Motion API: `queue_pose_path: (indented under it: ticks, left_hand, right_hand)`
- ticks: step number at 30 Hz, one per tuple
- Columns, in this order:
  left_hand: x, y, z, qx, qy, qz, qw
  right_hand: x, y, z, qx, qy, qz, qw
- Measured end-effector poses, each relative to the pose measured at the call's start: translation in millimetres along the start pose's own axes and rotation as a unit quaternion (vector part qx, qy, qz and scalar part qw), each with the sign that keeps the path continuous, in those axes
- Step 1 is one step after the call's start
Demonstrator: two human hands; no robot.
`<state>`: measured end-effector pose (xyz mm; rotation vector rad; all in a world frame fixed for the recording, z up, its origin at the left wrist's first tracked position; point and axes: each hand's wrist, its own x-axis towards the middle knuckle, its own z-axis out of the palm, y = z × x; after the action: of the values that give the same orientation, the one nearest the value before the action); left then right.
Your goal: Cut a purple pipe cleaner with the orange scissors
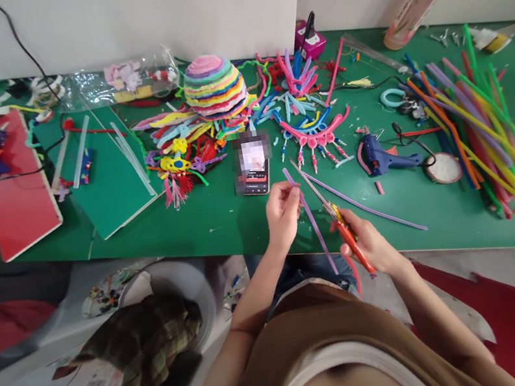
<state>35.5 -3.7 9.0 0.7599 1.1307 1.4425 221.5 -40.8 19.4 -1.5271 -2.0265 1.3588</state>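
Note:
My left hand (282, 213) is closed in a pinch on a purple pipe cleaner (316, 230), which runs from above the fingers down past the table's front edge. My right hand (369, 241) grips orange-handled scissors (335, 216); their blades point up and left and meet the pipe cleaner near its top end. A second long purple pipe cleaner (368, 206) lies on the green table (222, 218) just right of the scissors. Both hands hover over the table's front edge.
A phone (252, 166) lies just beyond my hands. Behind it are a striped pipe-cleaner dome (214, 87) and colourful pipe-cleaner figures (310, 125). A blue glue gun (382, 157) and a pile of loose pipe cleaners (476, 117) sit right; red and green boards (15, 194) left.

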Motion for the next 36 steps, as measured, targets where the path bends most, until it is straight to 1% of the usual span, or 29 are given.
queue_pose_path:
  ticks: [3,8,11,16,20,25,31,36]
  left_hand:
    - [0.0,0.9,-0.2,-0.003,0.014,0.007,1.0]
    - [0.0,-1.1,-2.1,-0.013,0.006,-0.001,1.0]
    - [-0.1,-2.5,-1.7,-0.024,0.015,-0.004,1.0]
    - [0.2,-2.0,2.3,-0.029,0.045,0.024,0.998]
    - [0.6,-3.2,5.0,0.008,0.066,0.064,0.996]
    - [-0.9,-12.5,8.3,0.084,0.1,0.134,0.982]
    - [-4.9,-19.3,12.1,0.123,0.102,0.138,0.978]
    - [-7.9,-22.3,10.7,0.147,0.092,0.149,0.974]
  right_hand:
    - [0.1,-1.9,1.0,0.001,-0.015,-0.002,1.0]
    - [-2.4,-9.0,1.4,0.005,-0.027,0.003,1.0]
    - [-2.9,-11.9,3.1,0.0,-0.034,0.012,0.999]
    - [-2.0,-11.1,7.9,-0.022,-0.027,0.023,0.999]
    - [-1.0,-11.9,11.5,-0.052,-0.014,0.029,0.998]
    - [0.3,-18.0,14.8,-0.074,0.006,0.034,0.997]
    - [3.5,-24.9,14.7,-0.083,0.018,0.051,0.995]
    - [5.9,-26.3,15.3,-0.091,0.019,0.057,0.994]
